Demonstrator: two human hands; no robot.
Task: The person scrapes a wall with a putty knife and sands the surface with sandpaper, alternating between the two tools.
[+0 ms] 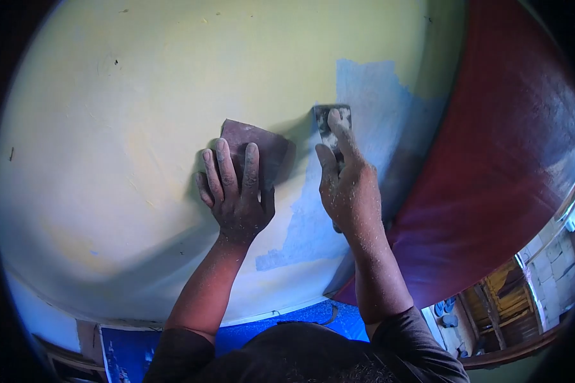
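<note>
While the left hand (236, 195) lies flat with its grip open, fingers spread over the lower part of a brown sheet of sandpaper (268, 143) and pressing it to the wall (108, 159), the right hand (350, 191) has its grip closed on a scraper (326, 121). Its forefinger is stretched up along the blade. The blade rests against the wall at the left edge of a blue patch (377, 102) in the pale yellow paint, just beside the sandpaper. The 2 hands are near each other and dusted with pale powder. A dark red surface (492, 159) curves down the right side of the wall. A blue sheet (313, 314) lies below, by the person's dark sleeves.
</note>
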